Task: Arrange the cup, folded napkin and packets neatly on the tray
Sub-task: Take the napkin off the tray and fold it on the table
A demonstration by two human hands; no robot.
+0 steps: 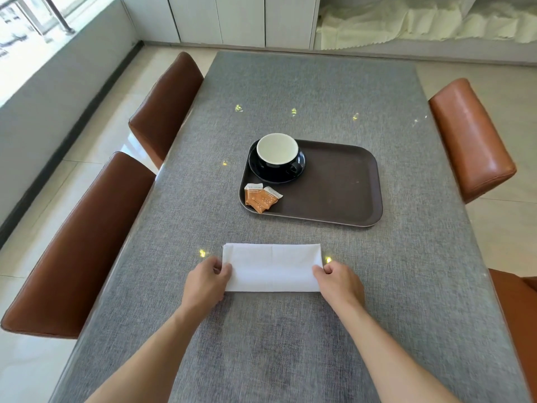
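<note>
A white napkin, folded into a long rectangle, lies flat on the grey table just in front of the brown tray. My left hand pinches its left end and my right hand pinches its right end. At the tray's far left corner a black cup with a white inside stands on a black saucer. Two orange packets lie overlapping at the tray's near left corner. The tray's right half is bare.
The grey table stretches away beyond the tray. Two brown leather chairs stand along the left side, an orange one on the right, and another chair's corner shows near my right arm.
</note>
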